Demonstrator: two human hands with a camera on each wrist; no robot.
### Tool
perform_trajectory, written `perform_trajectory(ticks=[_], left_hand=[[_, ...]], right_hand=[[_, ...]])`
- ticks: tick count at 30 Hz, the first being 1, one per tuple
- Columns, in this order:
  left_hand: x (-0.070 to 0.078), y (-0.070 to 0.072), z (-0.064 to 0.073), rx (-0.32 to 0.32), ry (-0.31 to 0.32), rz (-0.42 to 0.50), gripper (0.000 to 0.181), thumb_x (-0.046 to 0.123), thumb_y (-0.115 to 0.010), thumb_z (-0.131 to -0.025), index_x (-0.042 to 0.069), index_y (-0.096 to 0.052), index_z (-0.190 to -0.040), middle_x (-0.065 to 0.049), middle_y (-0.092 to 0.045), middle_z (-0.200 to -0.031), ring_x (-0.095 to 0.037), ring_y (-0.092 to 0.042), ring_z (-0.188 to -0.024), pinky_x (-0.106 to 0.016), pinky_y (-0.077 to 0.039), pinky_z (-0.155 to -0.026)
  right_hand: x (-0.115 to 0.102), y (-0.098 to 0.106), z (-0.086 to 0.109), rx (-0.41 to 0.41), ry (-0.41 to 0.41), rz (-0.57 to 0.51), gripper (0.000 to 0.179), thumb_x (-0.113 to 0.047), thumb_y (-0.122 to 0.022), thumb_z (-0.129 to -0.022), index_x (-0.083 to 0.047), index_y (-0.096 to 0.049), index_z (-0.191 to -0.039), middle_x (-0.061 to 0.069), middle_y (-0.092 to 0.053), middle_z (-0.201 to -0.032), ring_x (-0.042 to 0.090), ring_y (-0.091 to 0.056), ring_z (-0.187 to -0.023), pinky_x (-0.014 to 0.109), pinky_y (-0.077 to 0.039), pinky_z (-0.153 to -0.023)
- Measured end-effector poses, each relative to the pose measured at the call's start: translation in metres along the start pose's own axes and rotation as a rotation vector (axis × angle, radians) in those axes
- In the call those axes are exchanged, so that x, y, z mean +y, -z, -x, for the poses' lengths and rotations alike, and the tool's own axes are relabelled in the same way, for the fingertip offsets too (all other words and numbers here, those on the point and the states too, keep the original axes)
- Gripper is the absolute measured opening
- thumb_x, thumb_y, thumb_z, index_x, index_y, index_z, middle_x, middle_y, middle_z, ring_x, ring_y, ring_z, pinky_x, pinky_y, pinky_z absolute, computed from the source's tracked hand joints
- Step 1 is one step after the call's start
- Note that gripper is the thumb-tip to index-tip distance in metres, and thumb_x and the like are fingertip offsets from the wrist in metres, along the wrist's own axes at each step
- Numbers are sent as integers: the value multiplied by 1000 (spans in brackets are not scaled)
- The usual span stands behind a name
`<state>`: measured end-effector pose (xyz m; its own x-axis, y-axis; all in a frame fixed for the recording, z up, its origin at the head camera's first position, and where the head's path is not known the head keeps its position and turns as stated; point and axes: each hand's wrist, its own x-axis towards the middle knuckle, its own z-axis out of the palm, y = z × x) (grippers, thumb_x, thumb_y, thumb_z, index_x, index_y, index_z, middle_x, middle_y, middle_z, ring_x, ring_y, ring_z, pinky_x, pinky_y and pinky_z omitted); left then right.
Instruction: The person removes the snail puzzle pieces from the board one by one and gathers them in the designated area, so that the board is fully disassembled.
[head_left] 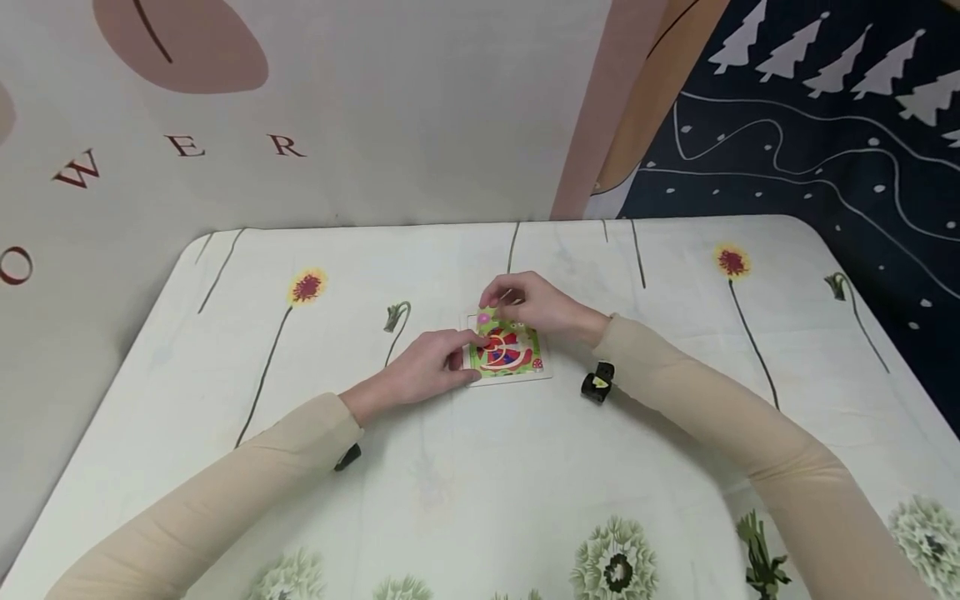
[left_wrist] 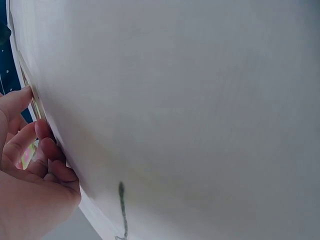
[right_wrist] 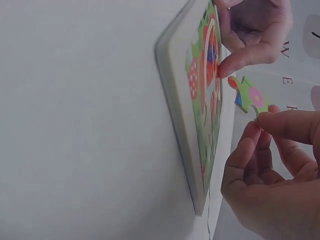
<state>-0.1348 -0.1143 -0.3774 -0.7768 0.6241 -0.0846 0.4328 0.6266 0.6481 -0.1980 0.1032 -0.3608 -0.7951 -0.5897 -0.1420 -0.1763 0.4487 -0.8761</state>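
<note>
Puzzle piece (right_wrist: pixel 254 96) slants lengthwise from right hand (right_wrist: pixel 280 195), orange knob (right_wrist: pixel 232 82) pointing away

Puzzle (head_left: pixel 513 357) partly behind left grip (head_left: pixel 426 367)

Left wrist view: left hand (left_wrist: pixel 32 185) lay at the left margin, one extended digit touching the edge of a thin, pale board (left_wrist: pixel 26 72), other fingers curled. Green-and-pink patch (left_wrist: pixel 28 156) showed between fingers. White surface (left_wrist: pixel 190 100) filled most of the view; dark printed stem (left_wrist: pixel 123 210) appeared low. Dark blue backdrop (left_wrist: pixel 6 65), white-dotted, stood upper left.
</note>
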Motion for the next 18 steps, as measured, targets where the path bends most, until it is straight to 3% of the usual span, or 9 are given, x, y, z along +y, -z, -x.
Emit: perform_trajectory(ticks=[18], left_hand=[[-1, -1, 1, 1, 0, -24, 45, 18, -73, -89, 7, -62, -131, 1, -54, -76, -10, -46, -70, -24, -37, -67]], right_hand=[[9, 24, 25, 71, -30, 42, 22, 0, -57, -94, 0, -68, -113, 16, -66, -114, 21, -58, -94, 28, -44, -83]])
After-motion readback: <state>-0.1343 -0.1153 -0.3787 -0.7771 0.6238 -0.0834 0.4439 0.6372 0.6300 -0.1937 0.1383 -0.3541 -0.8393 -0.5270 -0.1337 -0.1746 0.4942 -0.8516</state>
